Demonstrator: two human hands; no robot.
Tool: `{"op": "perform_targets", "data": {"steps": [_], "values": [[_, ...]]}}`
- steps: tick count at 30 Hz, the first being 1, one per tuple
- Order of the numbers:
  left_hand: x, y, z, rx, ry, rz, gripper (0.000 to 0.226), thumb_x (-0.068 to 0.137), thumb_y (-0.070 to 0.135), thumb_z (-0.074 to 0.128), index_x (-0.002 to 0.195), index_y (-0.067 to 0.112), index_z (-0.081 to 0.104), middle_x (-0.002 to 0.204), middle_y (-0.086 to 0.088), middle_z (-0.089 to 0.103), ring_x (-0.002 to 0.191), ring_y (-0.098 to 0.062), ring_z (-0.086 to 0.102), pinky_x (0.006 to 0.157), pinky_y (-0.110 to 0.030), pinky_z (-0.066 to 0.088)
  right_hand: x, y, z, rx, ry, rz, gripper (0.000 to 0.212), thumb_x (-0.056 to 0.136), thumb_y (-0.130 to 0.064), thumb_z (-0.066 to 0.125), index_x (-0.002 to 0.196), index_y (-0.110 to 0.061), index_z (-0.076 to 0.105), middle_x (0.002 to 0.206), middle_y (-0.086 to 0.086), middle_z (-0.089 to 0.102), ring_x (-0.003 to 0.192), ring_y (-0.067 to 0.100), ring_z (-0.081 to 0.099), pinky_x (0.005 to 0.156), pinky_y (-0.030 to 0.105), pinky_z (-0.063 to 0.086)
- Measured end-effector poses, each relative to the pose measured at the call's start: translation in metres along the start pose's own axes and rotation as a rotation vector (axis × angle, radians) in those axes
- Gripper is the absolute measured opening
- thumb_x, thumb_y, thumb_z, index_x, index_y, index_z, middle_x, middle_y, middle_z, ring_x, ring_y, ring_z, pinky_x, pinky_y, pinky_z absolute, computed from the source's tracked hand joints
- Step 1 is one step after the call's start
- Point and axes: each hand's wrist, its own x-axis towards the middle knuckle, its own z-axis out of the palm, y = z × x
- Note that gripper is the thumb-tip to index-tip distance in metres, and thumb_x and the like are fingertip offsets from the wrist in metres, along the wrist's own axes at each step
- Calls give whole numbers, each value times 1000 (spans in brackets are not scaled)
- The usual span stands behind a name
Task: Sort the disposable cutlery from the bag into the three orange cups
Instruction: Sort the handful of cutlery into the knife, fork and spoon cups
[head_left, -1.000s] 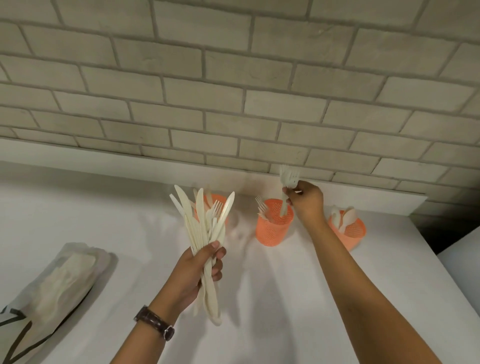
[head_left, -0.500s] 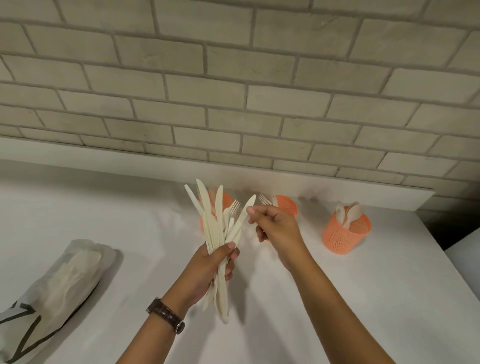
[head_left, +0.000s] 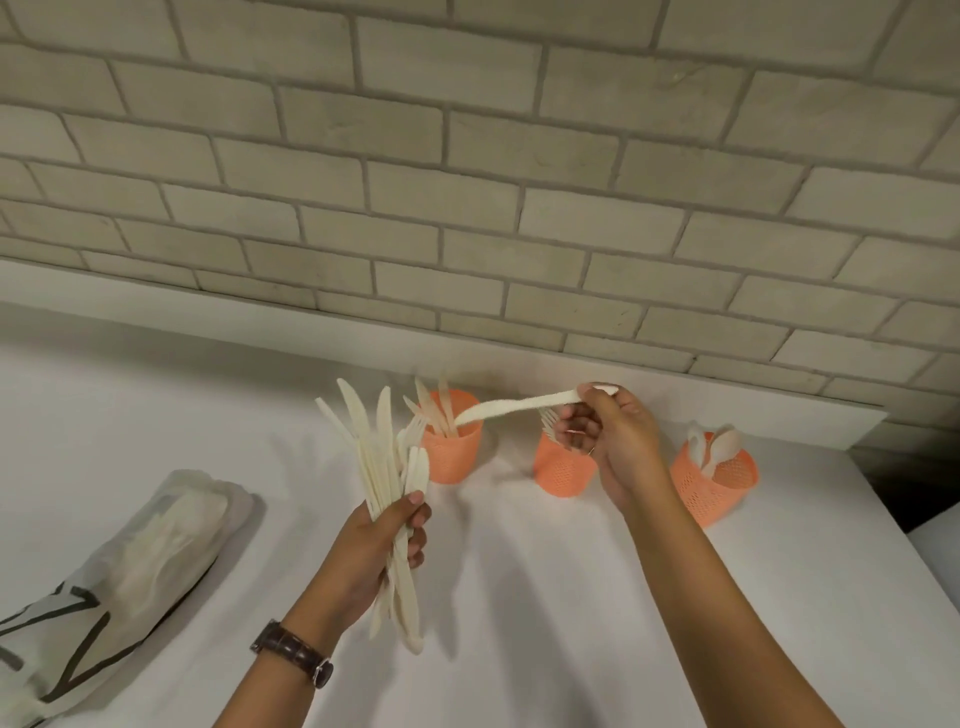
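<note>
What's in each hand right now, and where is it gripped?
Right hand pinches one knife by its handle end, blade over the left cup. Left hand clasps a cutlery bundle around the lower handles.

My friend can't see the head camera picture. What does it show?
The right hand carries one plastic knife toward the left orange cup, which holds knives, while the left hand holds a cutlery bundle. A bag lies left.

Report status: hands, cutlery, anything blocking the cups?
Left hand holds cutlery bundle. Right hand carries knife toward left cup. Nothing blocking.
</note>
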Motion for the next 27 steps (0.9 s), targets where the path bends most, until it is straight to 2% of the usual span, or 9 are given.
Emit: {"op": "perform_targets", "data": {"steps": [3, 6, 8, 11, 14, 17, 21, 24, 27], "values": [[-1, 9, -11, -5, 58, 39, 10, 93, 16, 52, 84, 14, 47, 60, 3, 46, 48, -11, 37, 46, -21, 36, 2, 16, 5, -43, -71, 82, 19, 88, -1, 52, 73, -14, 50, 78, 12, 71, 64, 15, 63, 59, 23, 47], [-2, 16, -19, -18, 105, 70, 14, 95, 13, 48, 81, 15, 47, 60, 4, 45, 46, -10, 38, 44, -19, 36, 5, 36, 18, -93, -185, 178, 15, 84, -1, 59, 91, -13, 54, 90, 6, 73, 62, 6, 52, 52, 17, 34], [-2, 20, -24, -31, 118, 87, 14, 95, 13, 48, 81, 16, 48, 59, 4, 46, 45, -10, 38, 43, -19, 36, 8, 45, 31, -136, -215, 155, 16, 82, 2, 61, 92, -11, 60, 74, -6, 72, 58, 6, 45, 51, 17, 32], [-2, 22, -30, -35, 128, 98, 13, 95, 13, 48, 82, 15, 47, 59, 5, 46, 46, -10, 38, 44, -20, 36, 22, 50, 55, -365, -115, 2, 15, 80, 5, 62, 79, -10, 64, 50, -13, 63, 52, 2, 55, 54, 12, 43], [-2, 21, -33, -54, 116, 104, 13, 92, 16, 53, 82, 15, 46, 59, 5, 47, 46, -10, 37, 44, -19, 36, 45, 60, 77, -558, -50, -124, 17, 78, 1, 64, 74, -16, 65, 69, -1, 68, 66, 16, 65, 72, 26, 55], [0, 21, -35, -66, 110, 104, 12, 80, 23, 56, 81, 15, 46, 61, 3, 48, 47, -11, 37, 45, -20, 35, 59, 72, 94, -699, -33, -125, 10, 80, -3, 62, 88, 0, 69, 86, 14, 70, 71, 24, 63, 60, 14, 46], [1, 20, -33, -33, 129, 113, 12, 86, 18, 54, 76, 15, 61, 74, -8, 51, 50, -14, 37, 48, -23, 35, 59, 86, 97, -782, -8, -133, 20, 80, -3, 61, 99, 0, 68, 99, 16, 71, 94, 30, 65, 76, 22, 43], [4, 19, -28, -36, 131, 104, 25, 94, 10, 44, 88, 15, 68, 82, -12, 49, 50, -15, 38, 49, -25, 37, 34, 81, 88, -661, 21, -210, 22, 80, -3, 63, 102, -7, 65, 76, -4, 64, 69, 9, 58, 65, 8, 40], [7, 17, -20, -21, 113, 61, 17, 91, 12, 49, 99, 7, 63, 74, -9, 44, 48, -16, 39, 48, -25, 39, -5, 73, 82, -496, -63, -254, 7, 79, -12, 71, 82, -14, 66, 67, -12, 57, 55, 3, 44, 57, 10, 38]]}}
